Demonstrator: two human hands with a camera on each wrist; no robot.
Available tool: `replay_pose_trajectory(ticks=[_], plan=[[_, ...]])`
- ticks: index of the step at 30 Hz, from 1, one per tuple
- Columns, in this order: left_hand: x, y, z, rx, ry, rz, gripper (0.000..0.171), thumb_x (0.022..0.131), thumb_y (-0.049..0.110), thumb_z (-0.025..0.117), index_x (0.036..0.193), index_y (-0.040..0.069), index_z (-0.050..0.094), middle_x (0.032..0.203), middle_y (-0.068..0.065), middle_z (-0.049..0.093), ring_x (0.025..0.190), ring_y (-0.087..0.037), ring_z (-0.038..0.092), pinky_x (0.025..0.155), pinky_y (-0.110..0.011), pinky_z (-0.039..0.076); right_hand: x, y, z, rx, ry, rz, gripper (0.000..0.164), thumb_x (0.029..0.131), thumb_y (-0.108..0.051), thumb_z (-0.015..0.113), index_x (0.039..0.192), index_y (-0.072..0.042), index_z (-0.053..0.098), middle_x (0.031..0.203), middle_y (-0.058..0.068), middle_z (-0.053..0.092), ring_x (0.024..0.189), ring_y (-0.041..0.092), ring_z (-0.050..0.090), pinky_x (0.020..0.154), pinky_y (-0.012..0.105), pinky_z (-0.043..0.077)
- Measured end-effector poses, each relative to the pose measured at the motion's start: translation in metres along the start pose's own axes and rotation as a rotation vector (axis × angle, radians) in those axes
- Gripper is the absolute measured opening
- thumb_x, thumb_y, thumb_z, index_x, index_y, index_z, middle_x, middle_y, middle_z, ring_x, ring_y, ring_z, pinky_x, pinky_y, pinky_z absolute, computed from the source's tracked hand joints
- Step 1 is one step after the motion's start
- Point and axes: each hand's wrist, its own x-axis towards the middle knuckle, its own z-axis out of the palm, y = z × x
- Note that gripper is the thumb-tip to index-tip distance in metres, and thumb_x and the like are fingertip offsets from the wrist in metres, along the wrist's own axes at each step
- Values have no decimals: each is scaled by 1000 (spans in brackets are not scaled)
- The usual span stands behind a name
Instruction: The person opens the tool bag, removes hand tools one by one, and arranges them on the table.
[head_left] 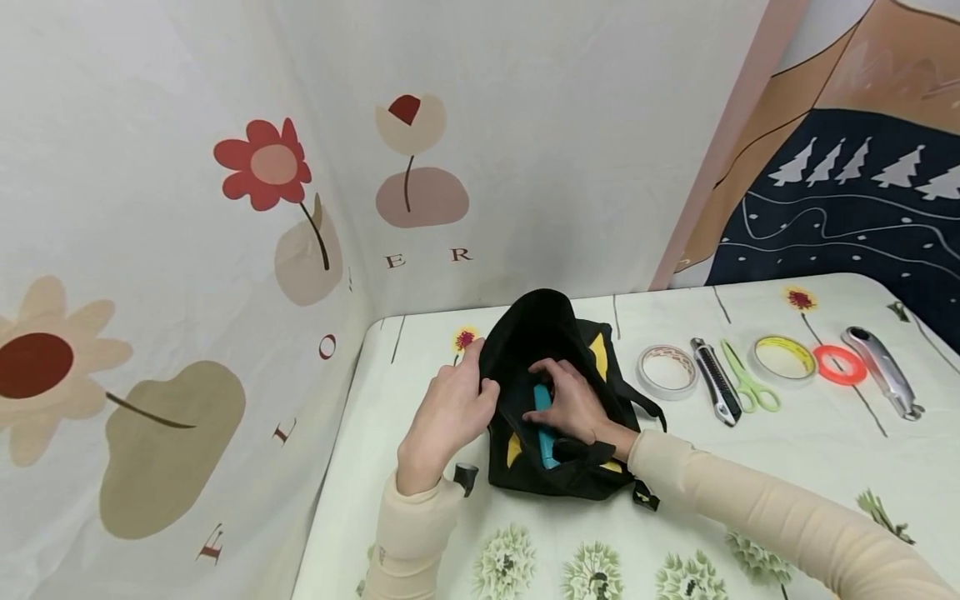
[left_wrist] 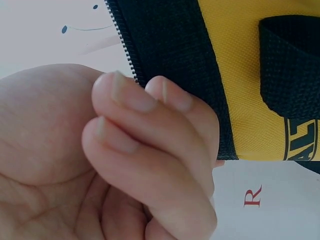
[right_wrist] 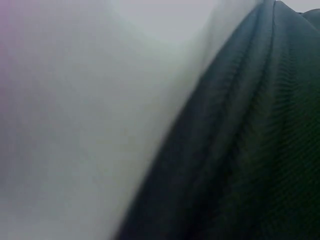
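A black-and-yellow tool bag (head_left: 525, 479) stands on the table with its mouth spread wide. My left hand (head_left: 453, 404) grips the left edge of that mouth. In the left wrist view, the curled fingers (left_wrist: 150, 145) press against the black zipper border beside a yellow panel. My right hand (head_left: 573, 404) reaches down into the bag, thumb and fingers around a long turquoise object (head_left: 547, 450). Its middle is covered by the hand, so I cannot tell its kind. Dark fabric (right_wrist: 260, 150) and a blurred pale surface fill the right wrist view.
Right of the bag lie a clear tape roll (head_left: 667, 372), a black-and-silver utility knife (head_left: 717, 382), green scissors (head_left: 750, 387), a yellow tape roll (head_left: 785, 358), a red tape roll (head_left: 840, 365) and a grey utility knife (head_left: 883, 371). Fabric walls (head_left: 525, 125) rise behind and left.
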Motion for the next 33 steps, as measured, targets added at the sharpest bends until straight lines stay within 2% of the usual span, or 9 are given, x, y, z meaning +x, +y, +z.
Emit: replay_pose_trajectory(ticks=[4, 10, 17, 24, 33], plan=[[0, 0, 0, 1, 1, -1, 63, 107, 5, 51, 168, -4, 38, 54, 2, 37, 40, -14, 31, 45, -28, 28, 1, 1, 1, -14, -23, 25, 73, 76, -15, 104, 137, -4, 67, 117, 16, 67, 98, 29, 64, 84, 45, 56], [0, -1, 0, 2, 6, -4, 63, 106, 5, 51, 168, -4, 38, 54, 2, 36, 41, -14, 30, 45, -29, 27, 3, 0, 1, -6, -38, 43, 71, 75, -11, 102, 137, -4, 67, 113, 14, 67, 94, 28, 64, 79, 42, 54], [1, -2, 1, 9, 5, -3, 64, 106, 6, 50, 168, -4, 38, 54, 2, 36, 41, -14, 32, 46, -29, 28, 4, 0, 1, -29, -42, 47, 72, 75, -11, 103, 137, -5, 67, 112, 15, 70, 98, 32, 68, 81, 48, 58], [1, -2, 1, 5, 3, -8, 64, 107, 6, 51, 169, -3, 38, 54, 2, 36, 40, -14, 31, 45, -28, 28, 5, -1, 1, -80, -39, 36, 71, 73, -12, 102, 136, -7, 68, 107, 12, 70, 90, 29, 68, 74, 45, 58], [3, -1, 2, 16, 5, -3, 65, 106, 6, 51, 169, -2, 38, 54, 2, 36, 41, -14, 32, 45, -29, 30, 3, 0, -3, 1, -28, 35, 71, 75, -1, 95, 140, -6, 66, 111, 13, 71, 89, 25, 67, 76, 42, 57]])
